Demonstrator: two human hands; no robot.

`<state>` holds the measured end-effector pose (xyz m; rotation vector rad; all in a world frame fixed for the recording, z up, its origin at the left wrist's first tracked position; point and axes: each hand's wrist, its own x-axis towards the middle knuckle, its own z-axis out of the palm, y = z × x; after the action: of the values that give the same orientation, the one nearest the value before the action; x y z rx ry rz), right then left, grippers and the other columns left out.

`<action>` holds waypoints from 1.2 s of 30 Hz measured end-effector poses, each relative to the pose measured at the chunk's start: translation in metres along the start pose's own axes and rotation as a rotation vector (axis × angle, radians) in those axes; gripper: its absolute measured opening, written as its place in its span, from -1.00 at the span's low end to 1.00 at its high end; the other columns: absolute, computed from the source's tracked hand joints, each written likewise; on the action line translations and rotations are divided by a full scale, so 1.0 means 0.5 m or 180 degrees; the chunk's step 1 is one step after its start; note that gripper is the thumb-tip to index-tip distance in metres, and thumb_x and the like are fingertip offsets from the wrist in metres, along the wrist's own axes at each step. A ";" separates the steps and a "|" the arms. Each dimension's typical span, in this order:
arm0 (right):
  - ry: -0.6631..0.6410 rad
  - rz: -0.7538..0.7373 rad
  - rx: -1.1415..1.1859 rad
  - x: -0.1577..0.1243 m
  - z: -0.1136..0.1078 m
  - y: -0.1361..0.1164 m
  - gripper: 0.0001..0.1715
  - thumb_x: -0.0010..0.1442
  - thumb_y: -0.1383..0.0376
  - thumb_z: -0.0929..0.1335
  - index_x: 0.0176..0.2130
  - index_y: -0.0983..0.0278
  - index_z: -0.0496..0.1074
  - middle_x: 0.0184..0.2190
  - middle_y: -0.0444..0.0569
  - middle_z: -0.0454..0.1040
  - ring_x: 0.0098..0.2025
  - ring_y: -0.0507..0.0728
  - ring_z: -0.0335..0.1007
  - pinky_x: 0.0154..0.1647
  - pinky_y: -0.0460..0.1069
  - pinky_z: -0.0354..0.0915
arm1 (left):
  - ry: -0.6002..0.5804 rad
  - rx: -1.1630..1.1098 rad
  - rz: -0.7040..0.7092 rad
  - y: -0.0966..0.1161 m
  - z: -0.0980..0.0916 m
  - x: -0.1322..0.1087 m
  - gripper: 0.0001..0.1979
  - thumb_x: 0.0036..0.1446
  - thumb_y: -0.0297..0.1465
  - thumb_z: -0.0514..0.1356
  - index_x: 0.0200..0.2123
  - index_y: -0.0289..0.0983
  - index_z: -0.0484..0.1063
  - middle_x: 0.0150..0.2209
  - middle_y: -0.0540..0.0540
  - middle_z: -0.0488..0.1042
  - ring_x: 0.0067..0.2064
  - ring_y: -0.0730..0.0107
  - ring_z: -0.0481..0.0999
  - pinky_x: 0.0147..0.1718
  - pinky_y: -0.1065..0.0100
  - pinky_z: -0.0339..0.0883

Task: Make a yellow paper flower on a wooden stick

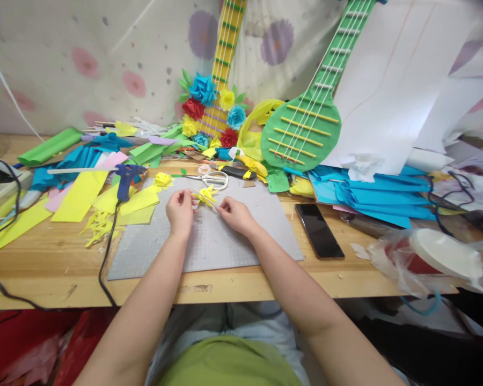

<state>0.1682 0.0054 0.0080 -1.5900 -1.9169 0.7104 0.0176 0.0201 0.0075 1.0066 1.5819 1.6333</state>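
Observation:
Over the grey cutting mat [225, 241], a small yellow paper flower [206, 196] is between my two hands. My left hand [181, 210] is closed, its fingers pinched on the flower's left edge. In the closed fingers of my right hand [235, 214] is a thin stick [204, 197], which lies across the flower and points to the upper left. White-handled scissors [220, 181] rest just behind the flower. A finished yellow paper flower [163, 180] sits at the mat's back left corner.
A blue glue gun [125, 179] with its cord stands left among yellow paper strips [82, 198]. A black phone [319, 231] lies right of the mat. Behind are a green paper instrument [301, 131], a flowered yellow one [213, 120] and blue crepe paper [374, 195].

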 end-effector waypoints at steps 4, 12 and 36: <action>0.0015 0.0071 -0.0046 0.000 -0.003 -0.001 -0.82 0.09 0.20 0.26 -0.45 0.25 0.30 -0.54 -0.16 0.38 -0.49 -0.02 0.21 -0.48 -0.13 0.03 | 0.0035 0.0047 0.0015 0.004 -0.002 0.002 -0.75 -0.06 -0.24 0.10 -0.40 -0.31 0.39 -0.49 -0.01 0.40 -0.60 0.61 0.28 -0.73 0.58 0.11; -0.0084 0.0134 -0.0212 -0.002 -0.016 -0.003 -0.82 0.08 0.19 0.26 -0.43 0.25 0.32 -0.53 -0.14 0.40 -0.49 -0.02 0.22 -0.50 -0.14 0.02 | -0.0273 0.0214 -0.0535 0.006 0.004 -0.004 -0.77 -0.21 -0.30 0.19 -0.44 -0.32 0.35 -0.50 -0.02 0.43 -0.61 0.57 0.31 -0.75 0.56 0.05; -0.0493 -0.0299 -0.0164 -0.003 -0.049 0.012 -0.82 0.06 0.20 0.27 -0.47 0.27 0.31 -0.61 -0.20 0.34 -0.55 -0.06 0.17 -0.51 -0.15 0.00 | -0.0251 -0.0039 -0.0707 0.004 0.001 0.004 -0.65 -0.15 -0.39 0.22 -0.29 -0.28 0.14 -0.49 0.00 0.44 -0.61 0.55 0.39 -0.75 0.58 0.15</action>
<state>0.1897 0.0064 0.0210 -1.5022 -2.1221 0.7698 0.0171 0.0220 0.0096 0.8454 1.5687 1.4338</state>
